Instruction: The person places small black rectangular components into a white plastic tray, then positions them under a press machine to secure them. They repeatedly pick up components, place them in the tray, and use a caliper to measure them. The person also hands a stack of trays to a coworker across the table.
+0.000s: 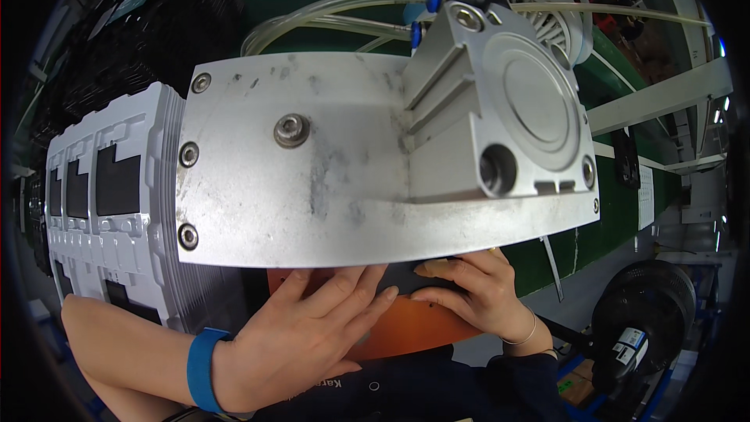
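Observation:
Just below the front edge of a silver metal plate [344, 227], both hands work at an orange base [422, 332]. My left hand [312, 320], with a blue band at its wrist, is stretched out over the base, and some of its fingertips go out of sight under the plate. A dark flat piece [401, 277] shows between the hands. Around its right end, my right hand [480, 289] has thumb and fingers closed, and a yellowish cover sits on one fingertip. The plate hides the far part of the piece and base.
A square pneumatic cylinder [539, 101] stands on the plate, with clear air hoses [336, 4] behind it. Stacked white plastic trays [101, 187] are at the left, below black crates [156, 39]. A green bench [578, 250] extends right, near a black fan [644, 312].

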Available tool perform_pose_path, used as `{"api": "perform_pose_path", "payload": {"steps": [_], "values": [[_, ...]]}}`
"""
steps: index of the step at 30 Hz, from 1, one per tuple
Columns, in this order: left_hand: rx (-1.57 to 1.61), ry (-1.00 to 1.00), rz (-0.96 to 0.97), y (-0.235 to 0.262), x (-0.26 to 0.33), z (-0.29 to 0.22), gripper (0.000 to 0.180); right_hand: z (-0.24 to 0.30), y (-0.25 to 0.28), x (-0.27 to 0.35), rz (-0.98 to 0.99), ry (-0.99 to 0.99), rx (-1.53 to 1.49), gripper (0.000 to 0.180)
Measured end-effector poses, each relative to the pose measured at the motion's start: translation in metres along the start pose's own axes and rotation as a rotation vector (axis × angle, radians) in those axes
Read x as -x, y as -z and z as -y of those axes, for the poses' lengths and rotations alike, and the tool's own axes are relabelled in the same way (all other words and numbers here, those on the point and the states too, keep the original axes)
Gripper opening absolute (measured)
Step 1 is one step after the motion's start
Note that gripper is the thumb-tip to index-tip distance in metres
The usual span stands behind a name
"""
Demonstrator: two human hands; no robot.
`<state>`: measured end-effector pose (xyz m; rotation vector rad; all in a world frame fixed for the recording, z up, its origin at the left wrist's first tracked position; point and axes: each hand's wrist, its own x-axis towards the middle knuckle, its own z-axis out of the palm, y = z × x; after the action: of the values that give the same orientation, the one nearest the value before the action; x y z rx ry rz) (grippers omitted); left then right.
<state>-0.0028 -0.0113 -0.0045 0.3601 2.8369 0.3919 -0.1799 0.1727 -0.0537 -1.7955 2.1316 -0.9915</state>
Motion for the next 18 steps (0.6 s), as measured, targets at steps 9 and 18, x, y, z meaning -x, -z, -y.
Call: {"api": "perform_pose_path", "payload": {"steps": [9,18], "values": [[0.008,-0.016,-0.059,-0.002,0.001,0.000,0.077,0.004,0.012,-0.011,0.174,-0.058,-0.086,0.027],[0.127,-0.201,-0.291,-0.003,0.001,-0.003,0.042,0.013,0.021,-0.004,0.089,-0.144,-0.213,0.037]]}}
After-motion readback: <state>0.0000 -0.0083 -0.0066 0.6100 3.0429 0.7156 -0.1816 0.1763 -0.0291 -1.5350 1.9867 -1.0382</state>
